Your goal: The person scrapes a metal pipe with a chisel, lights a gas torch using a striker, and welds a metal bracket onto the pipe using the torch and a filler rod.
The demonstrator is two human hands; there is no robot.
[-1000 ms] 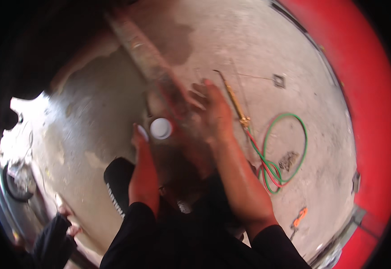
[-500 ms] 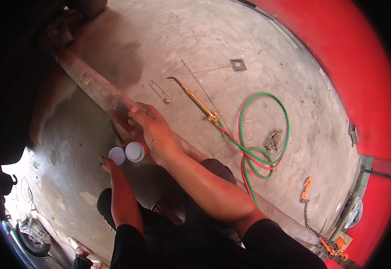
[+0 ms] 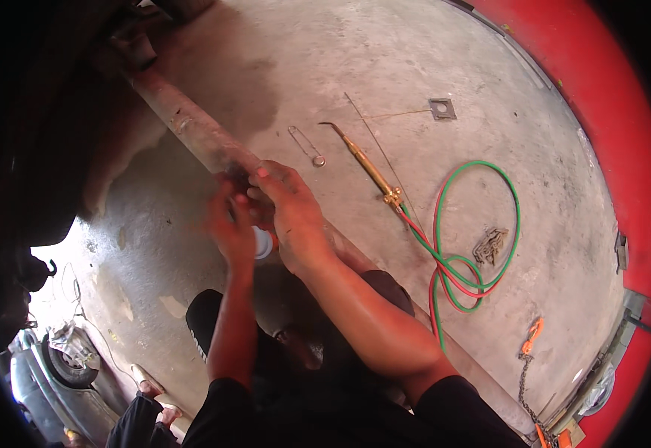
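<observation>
A long metal pipe [image 3: 191,125] runs aslant from the far left to the near right. My right hand [image 3: 298,216] is closed over its side, the fingers bent against a dark patch. Close beside those fingers is my left hand [image 3: 232,233], raised to the pipe and smeared by motion, so its grip is unclear. Between my wrists shows part of a white round container [image 3: 263,243] with an orange edge; my left hand covers the rest. Right of the pipe lie a brass cutting torch [image 3: 370,168] and a wire flint striker [image 3: 307,145].
Looped green and red hoses [image 3: 518,213] lead from the torch. Beyond them lie a heap of chain [image 3: 491,245], a square metal plate [image 3: 442,110] and an orange hook [image 3: 532,336] on a chain. A red panel [image 3: 602,97] borders the right. Another person's feet [image 3: 163,403] and a car [image 3: 57,377] show lower left.
My left hand has risen from beside a pale disc to the pipe, next to my right hand. The disc no longer shows. The whole view has shifted, so the floor items appear farther right.
</observation>
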